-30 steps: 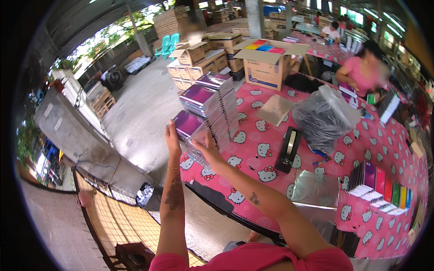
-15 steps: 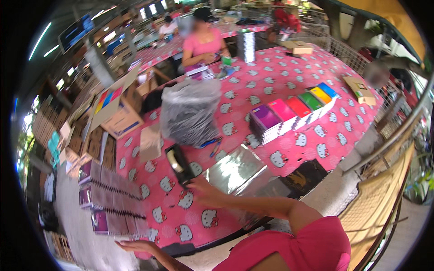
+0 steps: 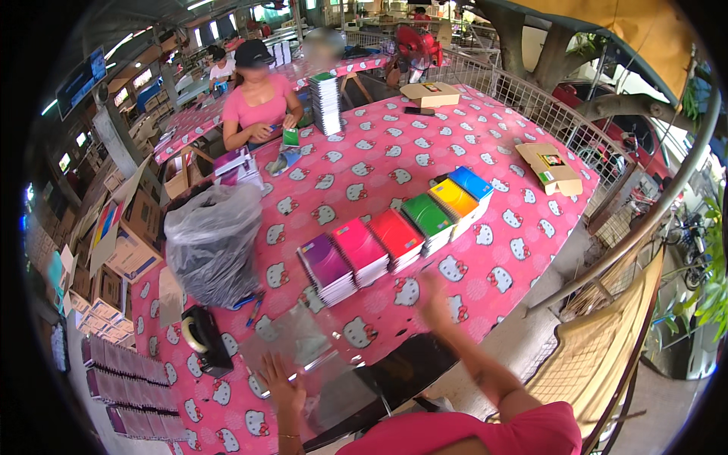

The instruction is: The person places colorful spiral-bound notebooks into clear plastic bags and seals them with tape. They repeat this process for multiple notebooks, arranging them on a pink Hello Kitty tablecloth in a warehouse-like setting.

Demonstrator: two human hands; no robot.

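Head view: the person is standing at the near edge of a table covered with a pink patterned cloth. The left hand is spreading its fingers wide and resting on a stack of clear plastic sleeves lying at the near table edge; it is gripping nothing. The right hand is blurring in motion just above the cloth, fingers open and empty, near a row of spiral notebooks. That row is lying mid-table in five colour piles, running purple, pink, red, green, then orange with blue at the far end, each pile touching the next. Judging from this layout, the notebooks are sitting sorted by colour but none is lying in a sleeve yet, so the bagging work is appearing to be at its start. A black tape dispenser is standing just left of the sleeves, beside a full grey plastic bag. More purple notebooks are lying stacked at the far left. Across the table, another person in a pink shirt is handling a small green item; a flat cardboard box is lying near the right edge.
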